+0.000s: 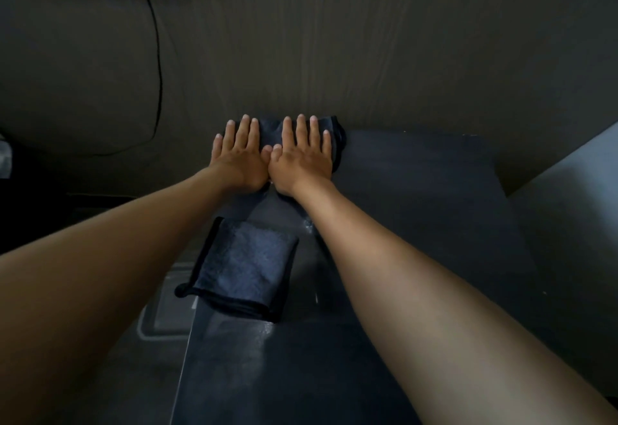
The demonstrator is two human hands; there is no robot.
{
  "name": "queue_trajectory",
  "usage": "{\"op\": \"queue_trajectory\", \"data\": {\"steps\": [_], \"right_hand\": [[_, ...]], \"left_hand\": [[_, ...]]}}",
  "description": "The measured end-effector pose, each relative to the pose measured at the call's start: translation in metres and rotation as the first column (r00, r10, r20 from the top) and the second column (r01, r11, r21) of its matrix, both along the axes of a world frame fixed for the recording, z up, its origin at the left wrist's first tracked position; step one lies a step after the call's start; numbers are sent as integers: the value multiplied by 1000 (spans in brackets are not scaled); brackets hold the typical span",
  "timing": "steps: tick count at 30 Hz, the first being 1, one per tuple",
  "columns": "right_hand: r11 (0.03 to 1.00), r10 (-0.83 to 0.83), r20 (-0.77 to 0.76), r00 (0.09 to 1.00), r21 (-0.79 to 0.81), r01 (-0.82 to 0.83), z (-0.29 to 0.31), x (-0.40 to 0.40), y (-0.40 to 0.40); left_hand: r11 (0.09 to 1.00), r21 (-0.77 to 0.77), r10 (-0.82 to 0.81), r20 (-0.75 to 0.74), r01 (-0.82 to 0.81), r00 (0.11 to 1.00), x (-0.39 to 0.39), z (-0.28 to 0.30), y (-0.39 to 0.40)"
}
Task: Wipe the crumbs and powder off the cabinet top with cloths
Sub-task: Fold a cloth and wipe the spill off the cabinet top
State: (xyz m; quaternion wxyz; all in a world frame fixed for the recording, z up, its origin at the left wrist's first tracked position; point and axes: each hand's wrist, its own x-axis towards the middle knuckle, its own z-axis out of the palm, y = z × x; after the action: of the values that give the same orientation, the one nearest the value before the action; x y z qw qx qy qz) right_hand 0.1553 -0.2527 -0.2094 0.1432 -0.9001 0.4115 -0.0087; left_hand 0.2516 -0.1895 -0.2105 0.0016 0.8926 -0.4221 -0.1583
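Fingers flat on cloth, wall-edge.

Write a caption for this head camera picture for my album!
Both hands, left and right, press a dark cloth flat on the cabinet top; a second folded cloth lies nearer.

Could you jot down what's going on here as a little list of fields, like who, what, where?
who: a person, bare arms, seen from their own head
left hand: flat, palm down, fingers spread on a dark cloth
right hand: flat on the same cloth, thumb beside the left thumb
where: far end of the dark cabinet top, against the wall
second cloth: folded, lying untouched nearer the person, at the top's left edge
powder: faint pale smears near the front
also: black cable hanging on the wall, left
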Motion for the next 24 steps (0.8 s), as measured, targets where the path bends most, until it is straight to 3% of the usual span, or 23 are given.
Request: {"op": "queue_trajectory", "data": {"steps": [5,13,24], "right_hand": [[1000,18,10,1000,14,-18,-2,0,7],[998,41,23,999,44,-42,-3,-11,27],[984,67,16,998,161,-69,7,-35,50]], "left_hand": [[1000,-2,-27,-32,27,999,4,-4,9],[989,51,-139,64,136,988,-9,-8,33],[995,23,-99,57,98,993,-28,-23,62]]}}
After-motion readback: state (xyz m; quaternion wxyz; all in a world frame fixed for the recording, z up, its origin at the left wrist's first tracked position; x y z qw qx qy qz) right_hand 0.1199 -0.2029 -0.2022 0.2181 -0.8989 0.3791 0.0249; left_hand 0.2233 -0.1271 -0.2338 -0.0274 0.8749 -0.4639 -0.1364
